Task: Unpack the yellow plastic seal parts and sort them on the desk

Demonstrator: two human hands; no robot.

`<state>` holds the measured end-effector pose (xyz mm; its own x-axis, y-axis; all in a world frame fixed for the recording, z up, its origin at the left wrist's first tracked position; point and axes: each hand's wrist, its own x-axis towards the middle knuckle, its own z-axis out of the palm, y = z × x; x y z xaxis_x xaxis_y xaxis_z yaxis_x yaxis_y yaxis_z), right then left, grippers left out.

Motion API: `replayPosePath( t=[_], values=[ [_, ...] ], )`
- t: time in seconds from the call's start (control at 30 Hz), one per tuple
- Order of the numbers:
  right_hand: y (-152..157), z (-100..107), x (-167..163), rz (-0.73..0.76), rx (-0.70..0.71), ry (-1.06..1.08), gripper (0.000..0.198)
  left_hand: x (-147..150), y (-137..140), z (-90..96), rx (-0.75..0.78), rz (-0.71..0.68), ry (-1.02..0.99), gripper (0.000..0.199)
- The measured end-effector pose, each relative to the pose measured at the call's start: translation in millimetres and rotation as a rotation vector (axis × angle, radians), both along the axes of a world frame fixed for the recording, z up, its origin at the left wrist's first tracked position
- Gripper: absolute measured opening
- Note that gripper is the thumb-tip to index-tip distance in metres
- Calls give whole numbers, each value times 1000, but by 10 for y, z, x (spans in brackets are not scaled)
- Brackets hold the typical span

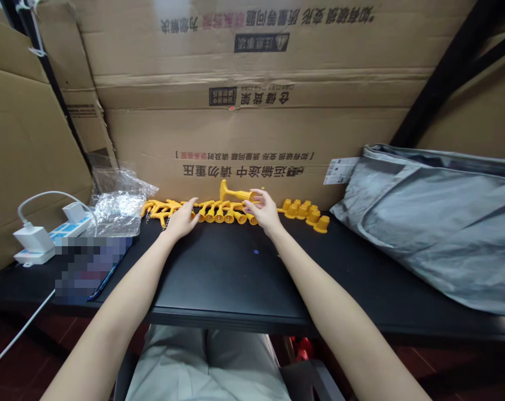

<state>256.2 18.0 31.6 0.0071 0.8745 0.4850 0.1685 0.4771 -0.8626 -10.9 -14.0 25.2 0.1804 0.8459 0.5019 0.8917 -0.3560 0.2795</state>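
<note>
My right hand [264, 211] pinches a yellow T-handled plastic piece [236, 193] by its flared end, and its crossbar points left. The piece is held just above a row of similar yellow T-handled pieces [219, 216], which lie side by side with their flared ends facing me. My left hand [182, 220] is at the left end of that row, thumb and fingers apart, with nothing visible in it. Beside it on the left is a pile of yellow handles [162, 208] with thin metal spirals. Several yellow cups [302, 210] stand upside down to the right of my right hand.
Cardboard [252, 128] walls the back of the black table [235, 278]. Clear plastic bags [118, 209], a power strip [70, 227] with chargers and a blurred flat item [91, 267] are on the left. A grey fabric bag [440, 234] lies on the right.
</note>
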Motion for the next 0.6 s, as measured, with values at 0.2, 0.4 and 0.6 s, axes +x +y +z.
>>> replayPosePath(
  t=[0.2,0.4,0.6],
  values=[
    [11,-72,109,-310,282,-445,39,-48,60,-51,-23,2,31,45],
    [-31,-174,103,-417,313,-1082,43,-60,79,-61,-22,16,46,38],
    [-14,-221,103,-428,264,-1276,47,-106,104,-58,-49,193,76,27]
  ],
)
